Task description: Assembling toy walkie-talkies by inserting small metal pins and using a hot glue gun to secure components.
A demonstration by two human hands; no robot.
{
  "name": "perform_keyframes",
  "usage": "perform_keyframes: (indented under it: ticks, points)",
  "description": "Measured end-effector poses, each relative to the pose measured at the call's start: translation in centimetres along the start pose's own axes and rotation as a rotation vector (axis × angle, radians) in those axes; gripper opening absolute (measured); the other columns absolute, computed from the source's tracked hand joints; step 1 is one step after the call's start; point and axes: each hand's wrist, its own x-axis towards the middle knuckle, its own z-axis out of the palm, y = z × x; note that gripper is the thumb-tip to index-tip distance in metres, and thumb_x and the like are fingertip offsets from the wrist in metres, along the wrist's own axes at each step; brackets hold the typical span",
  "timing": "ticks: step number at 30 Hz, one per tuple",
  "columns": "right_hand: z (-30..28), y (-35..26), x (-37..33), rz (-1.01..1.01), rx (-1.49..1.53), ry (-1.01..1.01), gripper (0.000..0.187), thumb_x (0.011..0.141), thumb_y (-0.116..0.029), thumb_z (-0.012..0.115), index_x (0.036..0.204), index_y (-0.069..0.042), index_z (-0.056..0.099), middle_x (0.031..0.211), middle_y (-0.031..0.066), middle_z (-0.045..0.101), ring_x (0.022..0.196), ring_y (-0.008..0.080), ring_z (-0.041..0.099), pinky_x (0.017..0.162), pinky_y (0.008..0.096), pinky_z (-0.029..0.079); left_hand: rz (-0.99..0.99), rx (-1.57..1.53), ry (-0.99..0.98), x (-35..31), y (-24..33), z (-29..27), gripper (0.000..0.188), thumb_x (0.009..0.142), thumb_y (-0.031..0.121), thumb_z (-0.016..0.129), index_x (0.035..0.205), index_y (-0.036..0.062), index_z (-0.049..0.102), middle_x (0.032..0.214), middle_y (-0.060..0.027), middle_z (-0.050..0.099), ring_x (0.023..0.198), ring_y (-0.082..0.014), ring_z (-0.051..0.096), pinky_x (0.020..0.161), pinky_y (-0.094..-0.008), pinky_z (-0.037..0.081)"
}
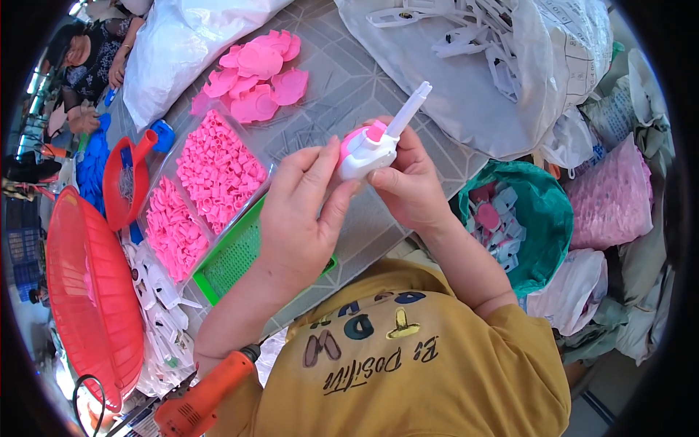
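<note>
Holding a small white plastic part point(373, 149) up over the grey table point(342, 87), the person works it with both hands at the middle of the head view. A pink cap piece point(376, 131) sits on top of the part, and a long white stem point(409, 109) sticks up and to the right from it. The left hand point(302, 211) has its thumb and forefinger pinched on the left side of the part, the other fingers curled loosely below. The right hand point(408, 186) wraps round from the right, its fingertips pressed against the part's body and thumb laid along the underside.

Just left of the hands, a clear tray point(211, 193) lies on the table, filled with small pink tube pieces, and a green mesh tray point(234, 256) sits beneath its near edge. Farther up the table is a loose heap of flat pink plastic shapes point(255, 76). A red scoop point(127, 182) and a large red basket point(91, 291) stand at the left edge, with white plastic pieces point(156, 306) scattered between the basket and the trays. An orange power tool point(200, 400) lies near the person's left elbow. To the right, a green bag point(542, 218) holds finished pink and white parts, and a big white sack point(502, 58) of white pieces rests above it. Another person point(91, 62) sits far off at top left
</note>
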Motion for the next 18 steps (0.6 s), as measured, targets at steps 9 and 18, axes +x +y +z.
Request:
perform_keyframes:
  ticks: [9,18]
  points:
    - [1.5,-0.8,0.5,-0.022,-0.32,0.093,0.065,0.078,-0.001,0.081,0.134,-0.006,0.048,0.121,0.0049,0.062,0.11,0.0146,0.061,0.094,0.0308,0.051,-0.396,-0.729,0.094,-1.4,-2.3,1.3,0.04,0.096,0.002,0.06,0.135,-0.0022,0.053,0.117,-0.0096,0.062,0.109,-0.0178,0.06,0.096,-0.0314,0.048]
    - [2.7,0.0,-0.1,-0.426,-1.018,0.148,0.049,0.076,-0.003,0.079,0.121,-0.004,0.062,0.105,0.0121,0.071,0.087,0.0208,0.072,0.075,0.033,0.058,-0.592,-1.041,-0.041,-1.0,-1.3,0.8,0.053,0.097,0.007,0.06,0.144,-0.0032,0.039,0.138,-0.0136,0.051,0.126,-0.0204,0.053,0.107,-0.0346,0.042]
